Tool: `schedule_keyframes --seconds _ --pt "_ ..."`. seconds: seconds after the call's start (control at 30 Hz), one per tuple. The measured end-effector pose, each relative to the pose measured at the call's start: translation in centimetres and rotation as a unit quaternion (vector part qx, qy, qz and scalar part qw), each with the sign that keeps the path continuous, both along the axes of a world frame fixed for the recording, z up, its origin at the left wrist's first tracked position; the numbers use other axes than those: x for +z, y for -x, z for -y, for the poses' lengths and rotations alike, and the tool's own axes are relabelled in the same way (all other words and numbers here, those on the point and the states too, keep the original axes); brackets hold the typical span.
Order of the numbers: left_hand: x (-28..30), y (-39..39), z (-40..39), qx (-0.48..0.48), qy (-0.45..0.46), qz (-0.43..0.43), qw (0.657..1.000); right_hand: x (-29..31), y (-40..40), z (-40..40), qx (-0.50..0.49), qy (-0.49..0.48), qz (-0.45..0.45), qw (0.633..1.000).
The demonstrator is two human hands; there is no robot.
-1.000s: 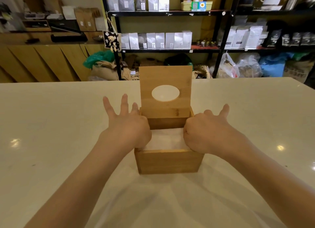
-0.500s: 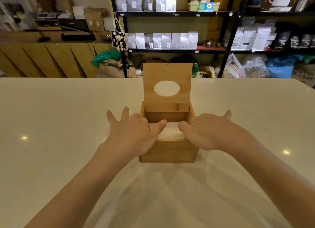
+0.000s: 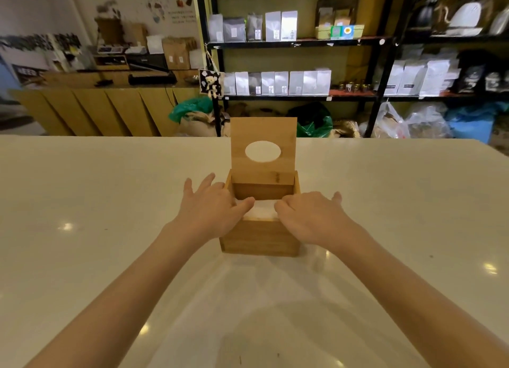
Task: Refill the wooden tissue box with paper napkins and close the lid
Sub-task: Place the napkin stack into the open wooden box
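With both the left hand [image 3: 212, 210] and right hand [image 3: 311, 216] spread flat, thumbs pressing the napkins [image 3: 261, 212] into the wooden tissue box [image 3: 259, 238], any corner riding above the rim could have jammed the upright lid [image 3: 263, 144] at twelve o'clock.

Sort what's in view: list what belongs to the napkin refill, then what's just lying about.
Job: wooden tissue box, its raised lid, napkins inside, left hand, right hand.

Lying about: shelf pouches, green bag, plush toy.
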State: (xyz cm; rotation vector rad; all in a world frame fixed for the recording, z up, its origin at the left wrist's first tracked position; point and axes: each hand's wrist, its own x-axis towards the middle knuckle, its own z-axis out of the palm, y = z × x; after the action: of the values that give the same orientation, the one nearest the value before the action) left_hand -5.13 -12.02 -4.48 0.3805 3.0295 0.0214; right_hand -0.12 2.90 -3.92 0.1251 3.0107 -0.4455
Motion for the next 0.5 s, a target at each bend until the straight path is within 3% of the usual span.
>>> schedule_keyframes --seconds 0.23,0.37,0.5 --pt "0.9 -2.9 0.0 -0.029 -0.166 -0.118 0.978 2.1 -1.2 -1.0 0.044 0.15 -0.019 0.987" --pt "2.0 -5.5 0.4 -0.091 -0.258 -0.258 0.927 4.2 -4.9 -1.2 0.067 0.169 -0.127 0.975" --pt "1.4 -8.8 1.8 -0.147 -0.245 -0.334 0.898 3.8 -9.1 -0.4 0.07 0.126 -0.253 0.957"
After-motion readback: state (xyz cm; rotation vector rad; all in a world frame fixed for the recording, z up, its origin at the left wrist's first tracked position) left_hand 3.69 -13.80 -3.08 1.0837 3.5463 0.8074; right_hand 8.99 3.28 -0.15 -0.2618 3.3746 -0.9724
